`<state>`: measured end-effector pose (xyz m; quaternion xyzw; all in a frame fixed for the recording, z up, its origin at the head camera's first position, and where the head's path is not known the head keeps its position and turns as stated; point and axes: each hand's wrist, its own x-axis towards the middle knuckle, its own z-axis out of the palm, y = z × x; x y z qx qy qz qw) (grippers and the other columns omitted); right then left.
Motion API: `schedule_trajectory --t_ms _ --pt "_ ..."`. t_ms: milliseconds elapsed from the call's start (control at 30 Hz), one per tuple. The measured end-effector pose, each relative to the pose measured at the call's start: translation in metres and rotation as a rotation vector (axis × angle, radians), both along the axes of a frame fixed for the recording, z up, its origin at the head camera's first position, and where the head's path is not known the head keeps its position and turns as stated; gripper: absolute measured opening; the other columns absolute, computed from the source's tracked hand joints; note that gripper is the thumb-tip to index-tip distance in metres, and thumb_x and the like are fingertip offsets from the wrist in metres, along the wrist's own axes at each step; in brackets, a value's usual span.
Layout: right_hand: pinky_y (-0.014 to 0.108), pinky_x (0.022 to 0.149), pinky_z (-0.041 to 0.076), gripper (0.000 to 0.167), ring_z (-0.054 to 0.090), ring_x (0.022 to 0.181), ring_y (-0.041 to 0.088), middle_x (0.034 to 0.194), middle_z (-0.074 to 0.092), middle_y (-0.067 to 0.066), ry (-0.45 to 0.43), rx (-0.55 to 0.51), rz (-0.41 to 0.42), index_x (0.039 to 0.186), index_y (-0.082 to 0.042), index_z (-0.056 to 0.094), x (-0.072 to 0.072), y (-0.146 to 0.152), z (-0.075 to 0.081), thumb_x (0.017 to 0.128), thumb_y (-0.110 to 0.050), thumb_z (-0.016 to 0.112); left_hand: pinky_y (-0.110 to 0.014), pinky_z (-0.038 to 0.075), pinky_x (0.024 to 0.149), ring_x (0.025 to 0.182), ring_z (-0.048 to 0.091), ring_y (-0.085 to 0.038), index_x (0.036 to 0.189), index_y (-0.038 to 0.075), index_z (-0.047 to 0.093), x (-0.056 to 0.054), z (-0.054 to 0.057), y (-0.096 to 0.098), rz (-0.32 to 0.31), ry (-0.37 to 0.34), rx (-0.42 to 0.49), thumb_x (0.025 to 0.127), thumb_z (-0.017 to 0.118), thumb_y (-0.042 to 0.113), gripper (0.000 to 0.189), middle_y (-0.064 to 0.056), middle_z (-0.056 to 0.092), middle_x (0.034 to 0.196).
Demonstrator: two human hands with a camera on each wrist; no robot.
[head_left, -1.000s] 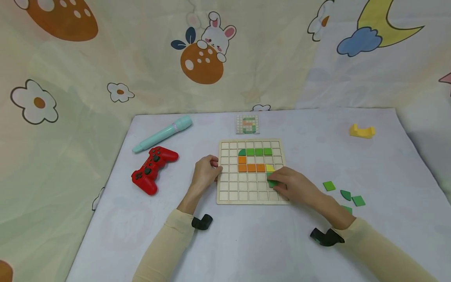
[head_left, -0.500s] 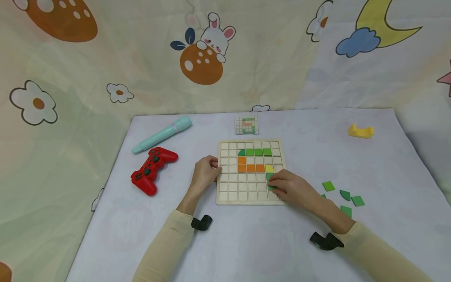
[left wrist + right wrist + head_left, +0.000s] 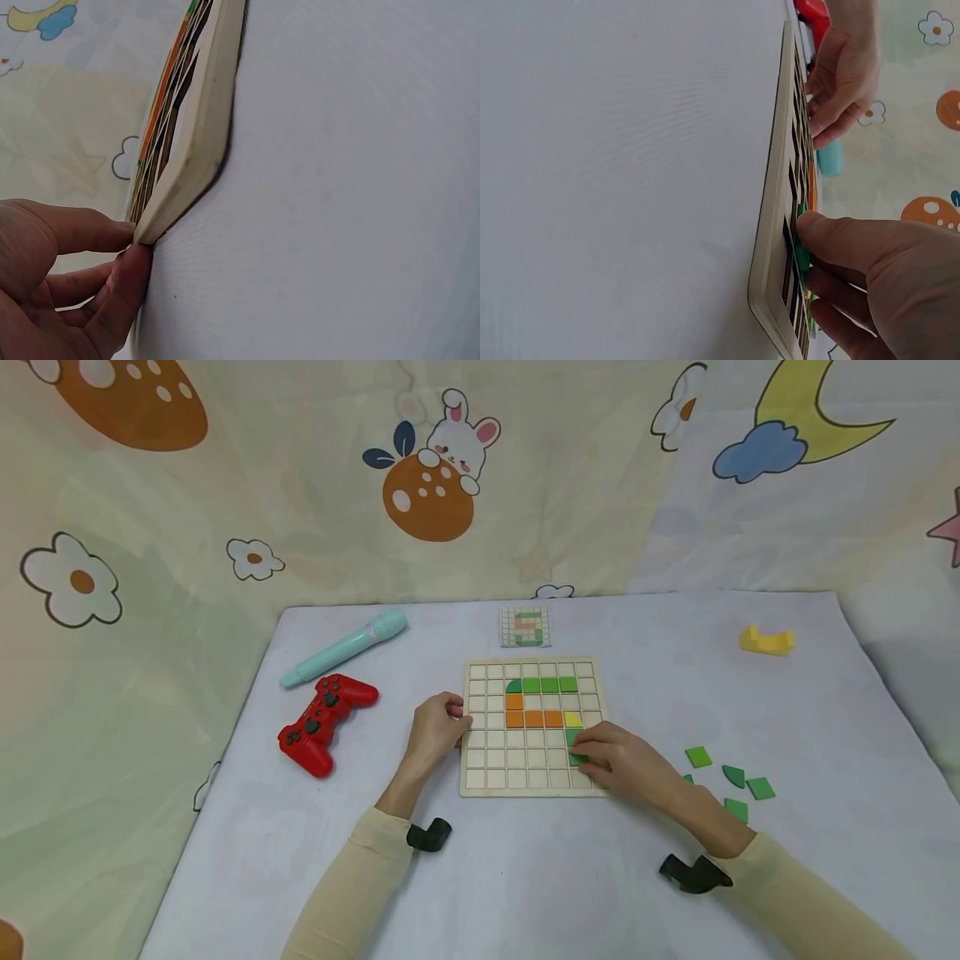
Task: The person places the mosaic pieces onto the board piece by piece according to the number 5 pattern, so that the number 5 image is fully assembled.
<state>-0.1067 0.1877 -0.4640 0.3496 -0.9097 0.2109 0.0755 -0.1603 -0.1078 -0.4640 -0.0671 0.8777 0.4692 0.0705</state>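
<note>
A wooden grid board (image 3: 495,777) lies on the table with green, orange and yellow tiles set in some cells. My left hand (image 3: 437,722) pinches the board's left edge; the left wrist view shows the thumb and a finger (image 3: 124,285) meeting at the rim. Over the board's right side, my right hand (image 3: 618,760) pinches a green tile (image 3: 802,251) by its edges, low over the cells. The fingers partly cover that tile in the head view. Just above it sits another green tile (image 3: 573,737), below the yellow tile (image 3: 573,719).
Several loose green tiles (image 3: 761,788) lie right of the board. A small pattern card (image 3: 525,627) lies behind it. At left are a red game controller (image 3: 318,727) and a teal toy microphone (image 3: 345,649). A yellow stand-like piece (image 3: 767,641) lies at back right.
My right hand has shifted slightly down and right with the green tile, uncovering more of the green tile above. My left hand stays at the board's edge.
</note>
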Motion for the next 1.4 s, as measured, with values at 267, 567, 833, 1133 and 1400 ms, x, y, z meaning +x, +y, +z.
schedule_trajectory --t_ms 267,567,833,1133,1400 --pt "0.04 0.085 0.058 0.027 0.063 0.104 0.024 0.109 0.068 0.006 -0.049 -0.008 -0.109 0.107 -0.006 0.073 -0.005 0.024 0.011 0.08 -0.006 0.076 -0.022 0.055 0.048 0.067 0.057 -0.014 0.111 -0.001 0.063 0.001 0.0 0.0 0.003 -0.013 0.009 0.083 0.067 0.002 0.028 -0.009 0.059 0.09" --pt "0.052 0.082 0.056 0.03 0.063 0.105 0.035 0.113 0.067 0.016 -0.079 0.019 -0.243 0.11 -0.005 0.071 -0.012 0.092 0.037 0.08 -0.003 0.074 -0.022 0.055 0.049 0.064 0.056 -0.012 0.111 0.0 0.063 -0.001 0.001 -0.001 0.012 -0.022 -0.005 0.083 0.067 0.003 0.028 -0.009 0.059 0.091" --pt "0.045 0.078 0.057 0.037 0.064 0.096 0.028 0.106 0.07 0.009 -0.095 0.135 -0.271 0.11 -0.009 0.07 0.003 0.143 0.038 0.075 -0.007 0.079 -0.022 0.055 0.05 0.066 0.057 -0.014 0.112 0.0 0.063 0.0 0.001 -0.001 0.006 -0.04 0.006 0.084 0.067 0.003 0.028 -0.01 0.059 0.092" --pt "0.04 0.074 0.056 0.039 0.062 0.087 0.017 0.096 0.07 -0.001 -0.189 0.212 -0.369 0.108 -0.01 0.072 0.032 0.17 0.019 0.074 -0.026 0.083 -0.022 0.056 0.05 0.065 0.055 -0.013 0.112 0.0 0.063 0.0 0.001 -0.001 0.003 -0.032 0.008 0.085 0.066 0.003 0.028 -0.009 0.058 0.092" --pt "0.05 0.075 0.055 0.036 0.064 0.09 0.032 0.101 0.068 0.013 -0.121 0.159 -0.355 0.103 -0.004 0.072 0.035 0.169 0.008 0.069 -0.007 0.083 -0.022 0.056 0.051 0.066 0.056 -0.013 0.112 0.0 0.062 -0.001 0.0 0.001 0.0 -0.035 0.01 0.085 0.066 0.004 0.028 -0.01 0.059 0.092"
